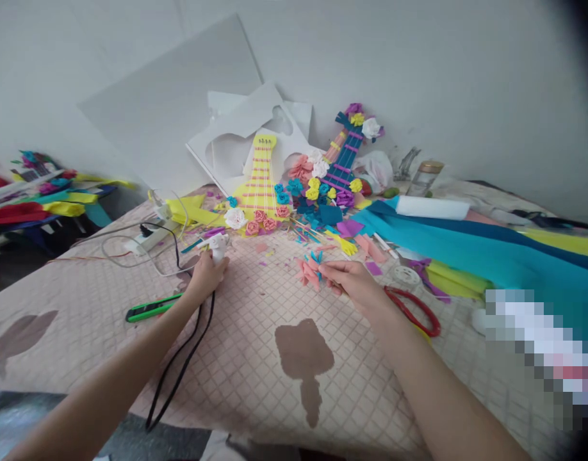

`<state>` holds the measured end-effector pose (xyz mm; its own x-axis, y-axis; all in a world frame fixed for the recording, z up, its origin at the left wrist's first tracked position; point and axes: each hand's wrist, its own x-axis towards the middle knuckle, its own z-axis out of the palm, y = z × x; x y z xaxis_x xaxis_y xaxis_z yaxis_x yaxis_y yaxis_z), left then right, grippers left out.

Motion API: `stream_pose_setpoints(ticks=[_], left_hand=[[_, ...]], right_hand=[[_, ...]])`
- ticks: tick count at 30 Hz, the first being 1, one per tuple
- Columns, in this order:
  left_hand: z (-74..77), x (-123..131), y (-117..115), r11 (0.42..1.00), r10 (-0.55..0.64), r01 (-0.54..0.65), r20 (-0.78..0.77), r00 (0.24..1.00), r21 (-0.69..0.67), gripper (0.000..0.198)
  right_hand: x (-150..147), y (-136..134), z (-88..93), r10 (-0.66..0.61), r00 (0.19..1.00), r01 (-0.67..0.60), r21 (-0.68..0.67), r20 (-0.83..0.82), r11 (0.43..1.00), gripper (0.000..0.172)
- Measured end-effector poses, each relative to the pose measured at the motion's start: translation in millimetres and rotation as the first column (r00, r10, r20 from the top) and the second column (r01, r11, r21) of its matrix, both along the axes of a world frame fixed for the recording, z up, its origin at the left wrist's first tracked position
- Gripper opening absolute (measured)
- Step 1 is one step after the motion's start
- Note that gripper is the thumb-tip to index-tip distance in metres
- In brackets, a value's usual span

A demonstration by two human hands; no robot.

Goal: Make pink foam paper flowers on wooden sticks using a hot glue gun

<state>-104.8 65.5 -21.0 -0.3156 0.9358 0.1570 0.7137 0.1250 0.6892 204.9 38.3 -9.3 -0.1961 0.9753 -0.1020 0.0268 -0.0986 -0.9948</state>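
Note:
My left hand (208,275) is wrapped round a white glue gun (219,246), whose black cord (204,346) trails over the table's front edge. In my right hand (351,280) a pink and blue paper flower (311,269) is pinched, its petals pointing left toward the glue gun and apart from it. A green box cutter (154,308) lies beside my left wrist. By my right wrist are red-handled scissors (421,312), partly hidden under the forearm. Behind both hands a yellow paper guitar (261,186) with paper roses stands upright.
A blue and purple paper guitar (344,160) leans beside white foam boards (179,96). On the left sits a white power strip (150,237) with tangled cords. Teal crepe paper (448,246), a white roll (432,208) and a glass jar (424,178) are at the right.

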Motion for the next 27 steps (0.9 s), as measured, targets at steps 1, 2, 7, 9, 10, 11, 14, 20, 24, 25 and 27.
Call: stream_pose_setpoints(ticks=[1,2,7,9,10,11,14,20,24,25,27], left_hand=[[0.1,0,-1,1.0,0.011,-0.011,-0.04,0.999,0.0,0.022],[0.0,0,-3,1.0,0.018,-0.018,-0.08,0.997,0.001,0.024],[-1.2,-3,-7,1.0,-0.011,0.011,-0.205,0.979,-0.002,0.023],[1.5,-6,-13,1.0,-0.018,0.019,-0.234,0.972,0.003,0.024],[4.3,-7,-19,1.0,-0.012,0.015,-0.246,0.969,0.01,0.026],[8.1,-8,-27,1.0,0.001,0.007,-0.263,0.965,0.03,0.029],[25.2,-1,-63,0.977,0.091,-0.018,-0.338,0.937,0.214,0.036],[54.5,61,-95,0.808,-0.547,0.56,-0.12,0.828,0.183,0.04],[46.5,97,-63,0.665,-0.734,0.746,0.203,0.648,0.023,0.061],[42.4,103,-56,0.634,-0.739,0.773,0.303,0.602,0.011,0.057],[33.9,110,-47,0.597,-0.718,0.801,0.479,0.506,0.049,0.042]], right_hand=[[0,0,-0.1,-0.007,1.0,0.007,0.0,0.001,1.0,0.031],[0,0,-0.2,-0.011,1.0,0.011,0.0,0.003,1.0,0.032],[-2,-1,-0.2,0.013,1.0,-0.013,-0.001,0.001,1.0,0.033],[-3,-1,0.4,0.008,1.0,-0.008,0.0,0.001,1.0,0.032],[-3,-1,1.0,0.002,1.0,-0.002,0.001,0.001,1.0,0.032],[-3,-2,1.7,-0.003,1.0,0.003,0.001,0.0,1.0,0.032],[-1,-4,5.8,0.013,1.0,-0.013,-0.009,-0.02,1.0,0.029],[-3,-14,18.8,0.117,0.99,-0.123,-0.088,-0.076,0.988,0.024],[-4,-17,24.1,0.159,0.982,-0.174,-0.172,-0.1,0.97,0.024],[-4,-17,24.6,0.158,0.982,-0.174,-0.182,-0.101,0.968,0.024],[-3,-15,25.0,0.148,0.985,-0.162,-0.188,-0.09,0.969,0.024]])
